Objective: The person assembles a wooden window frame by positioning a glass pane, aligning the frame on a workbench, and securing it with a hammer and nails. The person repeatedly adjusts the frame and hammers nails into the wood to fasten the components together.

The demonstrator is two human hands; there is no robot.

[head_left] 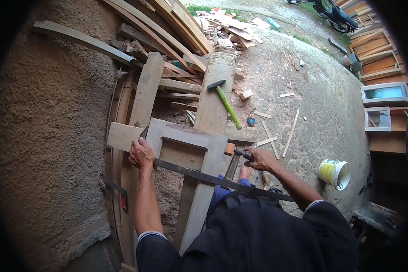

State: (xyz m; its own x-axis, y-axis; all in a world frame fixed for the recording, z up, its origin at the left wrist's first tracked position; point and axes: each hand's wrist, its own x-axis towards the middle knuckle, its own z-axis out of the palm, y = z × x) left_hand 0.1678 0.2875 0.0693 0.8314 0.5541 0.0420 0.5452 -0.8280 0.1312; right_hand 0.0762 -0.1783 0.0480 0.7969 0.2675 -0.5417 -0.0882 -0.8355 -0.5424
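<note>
The left grip (141, 154) is closed over a long metal bar clamp (199, 176) at a grey wooden frame (186, 136), the right grip (259, 158) is wrapped round its dark handle (244, 154), and a green-handled hammer (225, 103) lies well beyond on a plank (215, 86).

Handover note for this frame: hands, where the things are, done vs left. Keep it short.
Left hand: closed on the left edge of the grey wooden frame, at the end of the long metal bar clamp laid across it.
Right hand: closed on the clamp's handle at the frame's right side.
Frame rests on planks by the rough wall. Green-handled hammer lies on the plank beyond, untouched.
Done: clamp spans the frame.
Left: cannot tell whether it is tight yet.
</note>
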